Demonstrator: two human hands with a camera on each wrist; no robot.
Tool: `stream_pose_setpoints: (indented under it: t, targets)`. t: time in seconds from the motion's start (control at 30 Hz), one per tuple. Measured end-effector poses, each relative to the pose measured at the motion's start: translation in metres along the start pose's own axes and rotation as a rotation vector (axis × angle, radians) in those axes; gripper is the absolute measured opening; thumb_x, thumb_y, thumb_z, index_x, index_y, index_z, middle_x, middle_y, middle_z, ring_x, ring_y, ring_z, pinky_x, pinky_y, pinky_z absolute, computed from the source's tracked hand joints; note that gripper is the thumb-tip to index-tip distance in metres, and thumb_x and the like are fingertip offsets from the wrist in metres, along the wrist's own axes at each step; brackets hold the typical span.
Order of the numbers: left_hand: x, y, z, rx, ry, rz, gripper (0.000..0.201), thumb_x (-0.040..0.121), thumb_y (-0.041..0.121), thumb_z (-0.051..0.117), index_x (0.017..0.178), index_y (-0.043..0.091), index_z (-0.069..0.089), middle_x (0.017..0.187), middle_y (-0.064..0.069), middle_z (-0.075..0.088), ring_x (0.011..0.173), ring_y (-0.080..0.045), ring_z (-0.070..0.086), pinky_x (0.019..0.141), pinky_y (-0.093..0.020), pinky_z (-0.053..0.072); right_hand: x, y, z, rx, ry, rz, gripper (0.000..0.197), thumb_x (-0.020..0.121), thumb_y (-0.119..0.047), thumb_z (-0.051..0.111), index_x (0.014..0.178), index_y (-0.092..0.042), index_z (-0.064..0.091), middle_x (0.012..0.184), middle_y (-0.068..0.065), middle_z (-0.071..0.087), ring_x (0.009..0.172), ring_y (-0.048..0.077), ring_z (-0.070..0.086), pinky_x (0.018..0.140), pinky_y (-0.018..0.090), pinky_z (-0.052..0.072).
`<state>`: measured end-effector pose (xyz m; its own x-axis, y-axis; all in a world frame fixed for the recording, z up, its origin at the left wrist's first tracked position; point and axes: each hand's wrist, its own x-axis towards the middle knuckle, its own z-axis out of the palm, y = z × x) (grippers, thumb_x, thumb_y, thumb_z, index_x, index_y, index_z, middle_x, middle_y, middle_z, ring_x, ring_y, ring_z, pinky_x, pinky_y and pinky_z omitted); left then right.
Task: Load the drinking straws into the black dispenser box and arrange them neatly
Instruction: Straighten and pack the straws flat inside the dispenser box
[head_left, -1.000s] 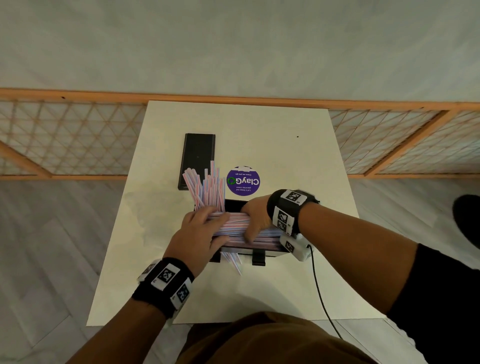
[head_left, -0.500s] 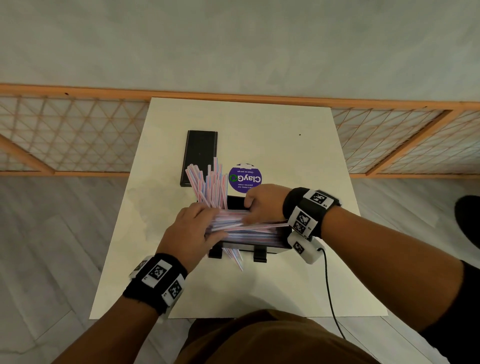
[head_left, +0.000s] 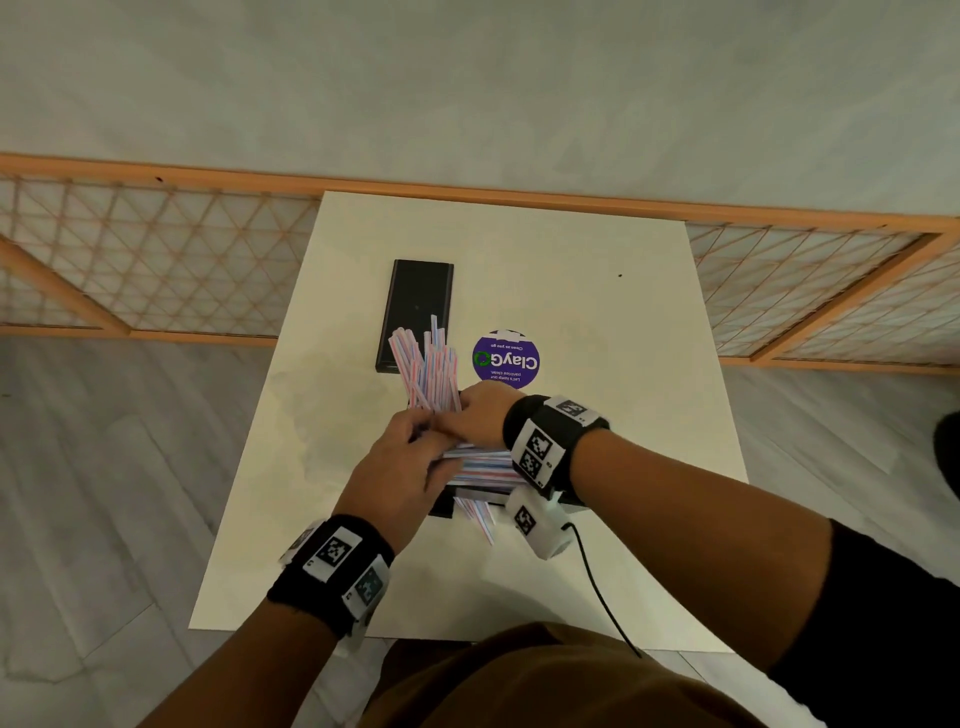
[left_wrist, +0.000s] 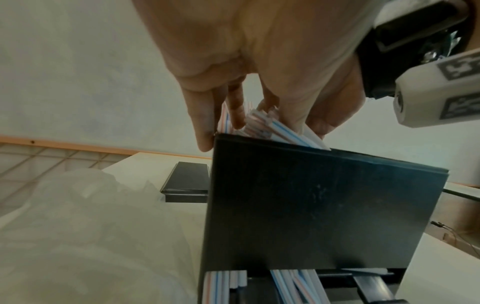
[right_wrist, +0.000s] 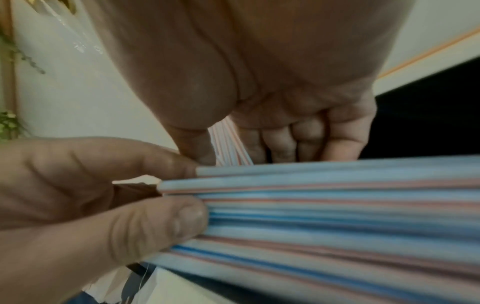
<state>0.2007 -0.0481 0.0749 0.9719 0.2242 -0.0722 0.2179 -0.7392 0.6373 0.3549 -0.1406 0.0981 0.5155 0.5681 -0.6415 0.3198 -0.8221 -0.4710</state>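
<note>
Thin striped straws (head_left: 480, 460), boxy black dispenser (left_wrist: 311, 205)

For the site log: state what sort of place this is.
Probably a shared pantry or café corner, indoors. A purple sticker on the white table asks people to keep the pantry clean, a straw dispenser is being filled, and a wooden lattice railing stands behind.
</note>
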Motion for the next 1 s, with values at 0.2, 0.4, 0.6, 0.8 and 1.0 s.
stream_pose_setpoints:
  t: [0.2,0.4,0.6,0.8,1.0]
  targets:
    - [0.003,-0.002,-0.003,0.036,-0.030,-0.013,0.026,0.096,0.026,0.066,0.121,0.022,0.068,0.125,0.004,0.047,0.102,-0.016,0.059,0.088,-0.025,0.050,0.002,-0.010,0.003,0.025,0.011,0.015,0.042,0.099,-0.041,0.054,0.121,-0.008,0.067,0.113,0.015,0.068,0.103,0.030,0.065,0.089,0.036,0.055]
    - [0.005,-0.004,-0.001,0.062,-0.006,-0.002,0.024,0.096,0.027,0.066,0.119,0.022,0.069,0.117,0.004,0.047,0.098,-0.016,0.057,0.087,-0.030,0.053,0.002,-0.011,0.003,-0.018,0.068,-0.013,0.034,0.100,-0.034,0.054,0.107,-0.005,0.070,0.102,0.015,0.070,0.094,0.029,0.067,0.083,0.038,0.056]
    - [0.006,-0.007,0.003,0.116,0.028,-0.011,0.028,0.094,0.029,0.069,0.122,0.021,0.070,0.117,-0.001,0.051,0.104,-0.023,0.058,0.087,-0.036,0.055,-0.003,-0.018,-0.009,-0.168,0.187,-0.068,0.028,0.104,-0.022,0.045,0.110,-0.004,0.067,0.104,0.014,0.069,0.094,0.029,0.068,0.085,0.040,0.059]
    - [0.006,-0.006,0.001,0.185,0.057,-0.019,0.031,0.093,0.032,0.071,0.122,0.020,0.071,0.115,-0.005,0.051,0.107,-0.027,0.053,0.080,-0.035,0.054,-0.013,-0.009,-0.020,-0.129,0.241,-0.156,0.027,0.105,-0.022,0.043,0.093,-0.007,0.063,0.089,0.009,0.065,0.082,0.024,0.063,0.073,0.034,0.052]
    - [0.007,-0.006,-0.001,0.204,0.060,-0.005,0.032,0.093,0.032,0.071,0.124,0.023,0.070,0.112,-0.003,0.050,0.107,-0.024,0.052,0.076,-0.033,0.054,-0.028,0.009,-0.035,0.024,0.377,-0.186,0.037,0.104,-0.034,0.049,0.070,-0.021,0.045,0.066,-0.004,0.049,0.059,0.010,0.045,0.062,0.029,0.036]
